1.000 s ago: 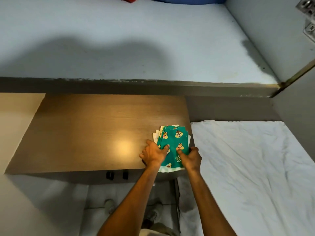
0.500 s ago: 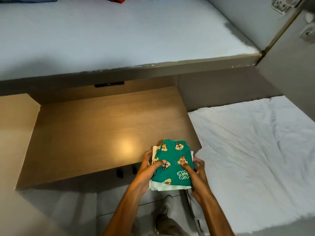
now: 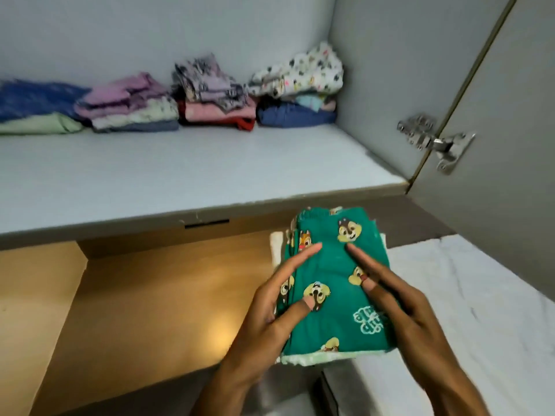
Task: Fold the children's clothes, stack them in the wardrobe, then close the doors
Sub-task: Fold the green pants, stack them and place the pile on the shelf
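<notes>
A small folded stack of children's clothes (image 3: 333, 265), topped by a green piece printed with cartoon chipmunks, is held up in front of the wardrobe shelf (image 3: 192, 175). My left hand (image 3: 276, 307) grips its left edge with the thumb on top. My right hand (image 3: 399, 304) grips the right edge, fingers spread over the green cloth. Pale cloth shows under the green piece. At the back of the shelf stand several folded piles (image 3: 216, 94) in blue, pink, red and white prints.
The open wardrobe door (image 3: 510, 115) stands at the right on a metal hinge (image 3: 435, 139). A wooden desk top (image 3: 144, 301) lies below the shelf at left. A white sheeted bed (image 3: 480, 295) lies at lower right.
Both hands lifted the green-topped stack off the desk edge and raised it toward the shelf. My view tilted up, bringing the folded piles at the shelf's back into sight.
</notes>
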